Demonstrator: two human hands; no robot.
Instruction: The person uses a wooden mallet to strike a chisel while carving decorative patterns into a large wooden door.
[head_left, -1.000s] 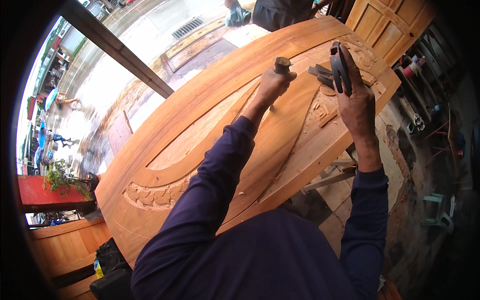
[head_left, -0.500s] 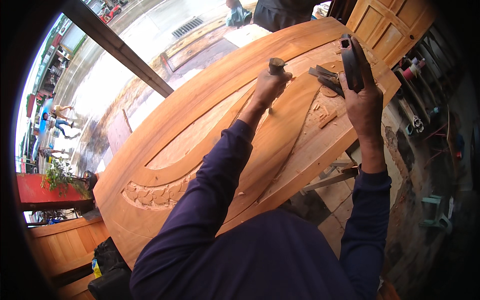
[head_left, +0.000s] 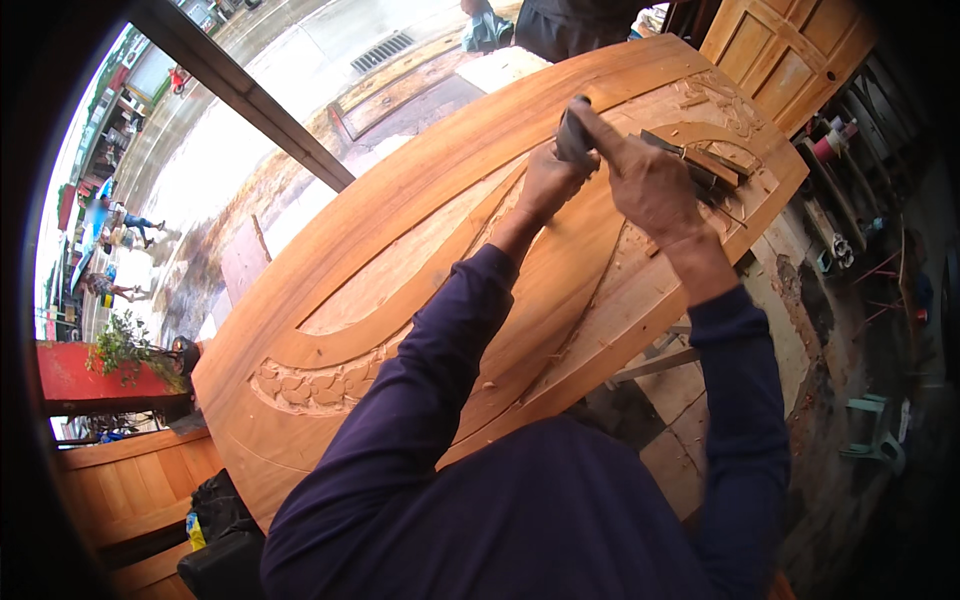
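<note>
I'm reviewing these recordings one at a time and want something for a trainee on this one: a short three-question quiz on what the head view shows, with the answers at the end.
1. True or false: the left hand and the right hand are close together over the wooden panel.

2. Multiple choice: what sticks up just above the left fist?
A) a paintbrush
B) a dark tool
C) a white cup

3. Fill in the blank: the box below the green plant, at the picture's left, is ____ in colour.

Key: 1. True. 2. B. 3. Red.
</note>
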